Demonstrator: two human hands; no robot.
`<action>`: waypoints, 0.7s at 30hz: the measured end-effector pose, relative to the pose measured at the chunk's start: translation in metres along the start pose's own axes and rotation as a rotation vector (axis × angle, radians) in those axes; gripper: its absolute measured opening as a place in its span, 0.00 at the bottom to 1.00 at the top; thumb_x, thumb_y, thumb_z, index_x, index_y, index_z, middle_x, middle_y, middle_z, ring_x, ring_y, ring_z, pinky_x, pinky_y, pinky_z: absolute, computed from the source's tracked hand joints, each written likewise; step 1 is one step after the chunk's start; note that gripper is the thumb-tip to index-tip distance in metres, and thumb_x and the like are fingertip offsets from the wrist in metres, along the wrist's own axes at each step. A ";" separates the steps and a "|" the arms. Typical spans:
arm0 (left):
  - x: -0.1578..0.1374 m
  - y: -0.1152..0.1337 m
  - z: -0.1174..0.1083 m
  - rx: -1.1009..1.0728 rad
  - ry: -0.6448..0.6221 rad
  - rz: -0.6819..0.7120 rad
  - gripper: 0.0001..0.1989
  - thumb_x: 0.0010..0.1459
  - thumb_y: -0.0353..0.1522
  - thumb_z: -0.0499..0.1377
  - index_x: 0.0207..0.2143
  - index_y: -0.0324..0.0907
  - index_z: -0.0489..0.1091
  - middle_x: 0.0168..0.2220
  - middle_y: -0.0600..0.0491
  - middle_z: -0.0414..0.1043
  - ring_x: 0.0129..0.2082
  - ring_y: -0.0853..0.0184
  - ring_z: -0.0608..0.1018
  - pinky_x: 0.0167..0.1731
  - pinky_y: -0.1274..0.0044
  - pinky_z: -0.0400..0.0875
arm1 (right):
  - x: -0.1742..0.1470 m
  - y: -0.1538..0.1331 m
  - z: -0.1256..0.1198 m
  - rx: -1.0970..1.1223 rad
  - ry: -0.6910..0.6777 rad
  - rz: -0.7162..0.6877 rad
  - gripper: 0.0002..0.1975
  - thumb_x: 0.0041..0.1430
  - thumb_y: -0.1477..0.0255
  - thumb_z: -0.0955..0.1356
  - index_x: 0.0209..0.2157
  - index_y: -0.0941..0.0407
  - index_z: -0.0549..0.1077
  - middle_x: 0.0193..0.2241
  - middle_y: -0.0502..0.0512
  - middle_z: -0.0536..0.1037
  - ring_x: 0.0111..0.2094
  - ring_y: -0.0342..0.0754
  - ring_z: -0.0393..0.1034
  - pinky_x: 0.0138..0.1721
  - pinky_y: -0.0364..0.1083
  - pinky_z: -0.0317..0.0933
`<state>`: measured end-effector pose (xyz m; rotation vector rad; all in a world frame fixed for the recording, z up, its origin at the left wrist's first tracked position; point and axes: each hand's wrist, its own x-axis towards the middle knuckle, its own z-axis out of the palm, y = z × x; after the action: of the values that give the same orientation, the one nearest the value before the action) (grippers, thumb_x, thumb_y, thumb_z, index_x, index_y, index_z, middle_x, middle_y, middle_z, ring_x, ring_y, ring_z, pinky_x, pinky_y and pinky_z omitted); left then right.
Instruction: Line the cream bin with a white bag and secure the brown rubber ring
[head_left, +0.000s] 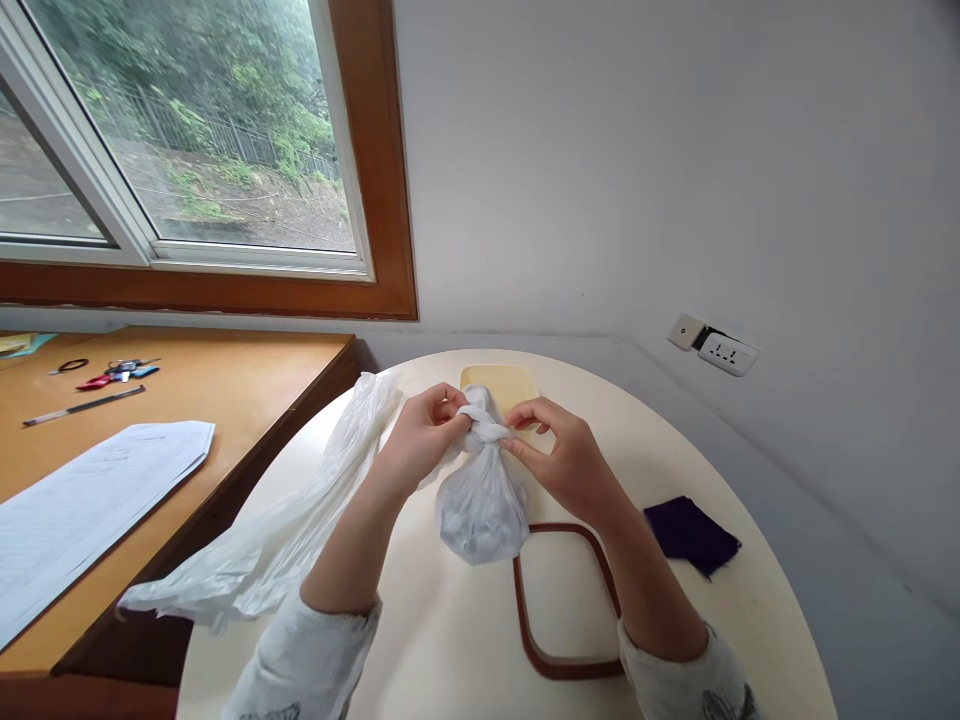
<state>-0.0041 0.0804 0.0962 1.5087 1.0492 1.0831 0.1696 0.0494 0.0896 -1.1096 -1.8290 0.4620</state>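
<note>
A filled white plastic bag (484, 510) is between my hands over the round table, its neck twisted or knotted. What it contains cannot be made out through the plastic. My left hand (431, 430) pinches the plastic on the left side of the neck. On the other side, my right hand (555, 450) pinches the right end of the twist between thumb and fingers. Just behind the bag lies a pale yellow rectangular lid or container (501, 377), partly covered. A brown-rimmed rounded lid (525, 630) lies below my right hand, its edge partly behind my forearm.
The round cream table (420, 640) also bears a long crumpled white plastic bag (300, 530) at left and a dark purple cloth (691, 535) at right. Papers (105, 500), a pen (82, 405) and keys (124, 370) lie on the wooden desk. A wall socket (727, 353) is at right.
</note>
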 end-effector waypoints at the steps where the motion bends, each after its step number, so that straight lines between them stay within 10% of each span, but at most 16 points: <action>1: 0.000 -0.001 0.002 0.006 0.037 0.010 0.04 0.48 0.30 0.57 0.27 0.42 0.61 0.18 0.61 0.61 0.18 0.76 0.62 0.18 0.83 0.54 | 0.000 -0.001 0.002 -0.025 -0.004 -0.011 0.07 0.50 0.74 0.69 0.34 0.54 0.69 0.33 0.49 0.74 0.35 0.45 0.67 0.38 0.44 0.59; 14: -0.001 -0.001 0.006 0.099 0.027 -0.049 0.10 0.48 0.30 0.55 0.36 0.43 0.65 0.16 0.62 0.61 0.15 0.76 0.60 0.16 0.83 0.51 | -0.002 0.003 0.014 -0.314 -0.002 -0.099 0.07 0.52 0.80 0.64 0.23 0.56 0.66 0.22 0.46 0.72 0.24 0.41 0.63 0.34 0.44 0.50; 21: 0.007 -0.009 -0.006 0.241 0.147 0.111 0.11 0.48 0.31 0.55 0.36 0.42 0.69 0.35 0.52 0.72 0.34 0.67 0.73 0.32 0.77 0.66 | -0.002 0.002 -0.001 -0.231 -0.076 -0.173 0.08 0.52 0.82 0.64 0.25 0.56 0.66 0.26 0.47 0.74 0.30 0.42 0.66 0.36 0.44 0.51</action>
<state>-0.0089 0.0902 0.0891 1.7152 1.2452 1.1925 0.1718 0.0482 0.0880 -1.0857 -2.0645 0.1975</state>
